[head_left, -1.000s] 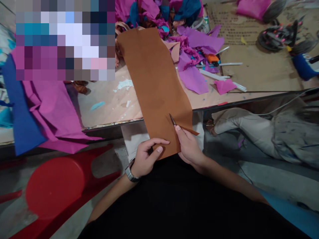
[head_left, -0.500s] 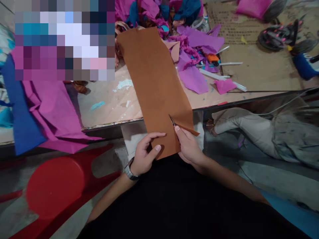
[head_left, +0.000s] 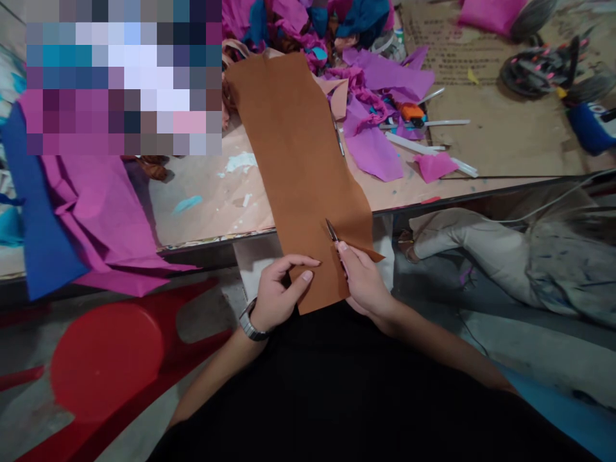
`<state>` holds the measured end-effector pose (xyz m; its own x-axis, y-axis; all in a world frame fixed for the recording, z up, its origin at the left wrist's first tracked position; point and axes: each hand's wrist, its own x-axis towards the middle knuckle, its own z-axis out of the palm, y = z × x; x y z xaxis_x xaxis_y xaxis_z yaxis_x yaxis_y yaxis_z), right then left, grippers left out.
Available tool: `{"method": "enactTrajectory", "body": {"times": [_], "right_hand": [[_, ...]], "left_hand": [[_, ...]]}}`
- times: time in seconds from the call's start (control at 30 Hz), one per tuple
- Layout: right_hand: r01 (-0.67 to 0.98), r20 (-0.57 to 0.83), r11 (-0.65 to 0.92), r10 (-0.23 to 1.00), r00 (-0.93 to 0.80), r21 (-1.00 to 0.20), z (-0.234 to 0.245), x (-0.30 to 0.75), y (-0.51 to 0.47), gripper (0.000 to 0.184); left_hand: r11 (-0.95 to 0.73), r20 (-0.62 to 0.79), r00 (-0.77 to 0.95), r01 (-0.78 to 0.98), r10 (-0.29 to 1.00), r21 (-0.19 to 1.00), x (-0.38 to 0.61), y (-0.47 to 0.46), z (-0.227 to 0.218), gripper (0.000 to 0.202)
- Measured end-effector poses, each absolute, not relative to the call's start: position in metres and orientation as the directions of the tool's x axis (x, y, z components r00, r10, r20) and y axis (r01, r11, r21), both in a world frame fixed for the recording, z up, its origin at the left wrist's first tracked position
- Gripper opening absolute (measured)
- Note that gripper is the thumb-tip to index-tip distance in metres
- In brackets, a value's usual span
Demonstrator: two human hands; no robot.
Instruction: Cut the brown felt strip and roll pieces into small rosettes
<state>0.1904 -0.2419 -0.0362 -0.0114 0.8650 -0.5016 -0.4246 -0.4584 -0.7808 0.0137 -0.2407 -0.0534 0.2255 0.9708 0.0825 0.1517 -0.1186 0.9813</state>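
- Our brown fabric strip [head_left: 303, 147] spans the table [head_left: 206, 192] edge; long axis runs away from us, far end leaning left.
- Our left hand [head_left: 279, 292]: half open, thumb and index apart on its near end.
- Right hand [head_left: 363, 276]: closed around pointed metal blade [head_left: 331, 230], tip aimed away, slightly left.

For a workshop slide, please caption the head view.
Left hand on a long brown sheet extending past the table edge; right hand holding a pointed tool at the sheet.

We see rows of dark print [head_left: 457, 63] on the brown cardboard [head_left: 510, 141] on the worktop [head_left: 202, 186], too blurred to read.
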Motion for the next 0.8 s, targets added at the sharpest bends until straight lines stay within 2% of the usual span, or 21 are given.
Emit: {"method": "enactTrajectory", "body": {"times": [0.47, 0.8], "right_hand": [[-0.416, -0.478, -0.445, 0.878, -0.027, -0.793, -0.0369, 0.1909, -0.2407, 0.034], [-0.395, -0.494, -0.471, 0.868, -0.047, -0.789, -0.0373, 0.1913, -0.2420, 0.039]], "left_hand": [[-0.125, 0.079, 0.259, 0.166, 0.963, 0.978, 0.0133, -0.2451, -0.0472, 0.014], [-0.106, 0.063, 0.247, 0.167, 0.967, 0.980, 0.0123, -0.2462, -0.0479, 0.014]]}}
